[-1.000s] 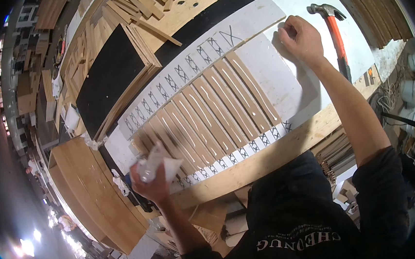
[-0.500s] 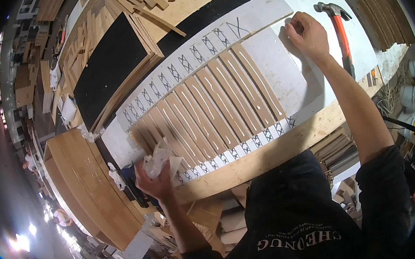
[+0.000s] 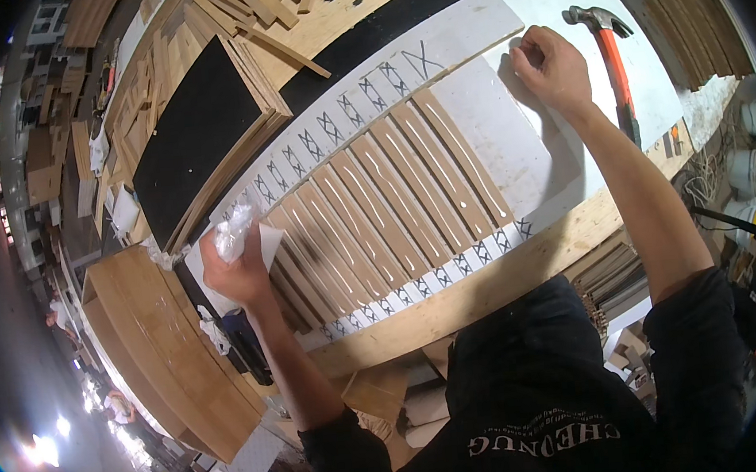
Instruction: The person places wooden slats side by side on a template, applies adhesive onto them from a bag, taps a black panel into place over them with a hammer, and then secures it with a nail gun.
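Judging from the white glue lines already laid along most of the wooden slats (image 3: pixel 384 200) set in a row on the white panel (image 3: pixel 494 129), the gluing appears well advanced; bare panel is left at the right end. A crumpled clear plastic bag (image 3: pixel 234 234) is gripped in the closed left hand (image 3: pixel 237 269), while the right hand (image 3: pixel 549 67) is curled, fingertips pressed on the panel, holding nothing visible
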`<state>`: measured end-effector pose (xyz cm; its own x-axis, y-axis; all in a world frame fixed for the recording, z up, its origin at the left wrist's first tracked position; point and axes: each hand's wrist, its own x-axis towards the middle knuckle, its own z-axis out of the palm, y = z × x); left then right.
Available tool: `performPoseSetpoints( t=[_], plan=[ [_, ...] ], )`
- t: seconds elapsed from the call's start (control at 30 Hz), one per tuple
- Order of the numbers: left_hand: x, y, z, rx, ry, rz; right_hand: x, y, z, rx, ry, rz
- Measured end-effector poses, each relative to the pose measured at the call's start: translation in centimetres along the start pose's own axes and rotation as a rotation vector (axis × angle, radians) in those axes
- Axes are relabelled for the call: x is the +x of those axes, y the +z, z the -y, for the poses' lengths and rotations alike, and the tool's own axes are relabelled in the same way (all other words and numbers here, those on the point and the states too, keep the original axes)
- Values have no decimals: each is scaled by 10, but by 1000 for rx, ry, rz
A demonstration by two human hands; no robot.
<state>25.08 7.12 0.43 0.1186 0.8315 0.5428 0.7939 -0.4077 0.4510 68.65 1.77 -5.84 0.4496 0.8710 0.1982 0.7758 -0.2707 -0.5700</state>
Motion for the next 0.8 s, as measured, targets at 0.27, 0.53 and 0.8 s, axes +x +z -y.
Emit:
performPoseSetpoints(
  t=[0.27, 0.53, 0.8],
  plan=[
    [-13, -17, 0, -188, -376, -313, 0, -1, 2, 5, 11, 5],
    [-90, -87, 1, 324, -99, -6, -1, 0, 1, -5, -3, 8],
    [-109, -84, -16, 140, -326, 58, -2, 1, 4, -22, 20, 4]
  ],
)
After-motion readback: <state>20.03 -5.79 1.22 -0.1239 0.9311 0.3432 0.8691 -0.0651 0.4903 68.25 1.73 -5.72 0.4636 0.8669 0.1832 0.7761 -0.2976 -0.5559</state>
